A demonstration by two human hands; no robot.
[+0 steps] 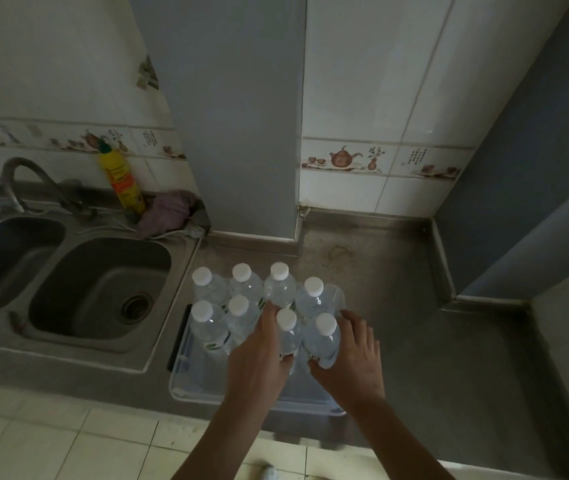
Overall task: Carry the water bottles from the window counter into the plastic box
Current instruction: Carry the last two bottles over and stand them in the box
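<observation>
A clear plastic box [186, 382] sits on the steel counter right of the sink. Several white-capped water bottles stand upright inside it in two rows. My left hand [259, 355] grips the third bottle of the front row [288, 332] by its body. Beside it, my right hand [352, 355] grips the front right bottle [323, 336], fingers wrapped round its lower part. Both held bottles are upright inside the box, next to the others. The near part of the box holds no bottles.
A double steel sink [99, 289] with a tap [23, 174] lies to the left. A yellow detergent bottle [120, 178] and a purple cloth [167, 211] stand by the grey pillar [234, 116]. Bare counter [390, 289] stretches right of the box.
</observation>
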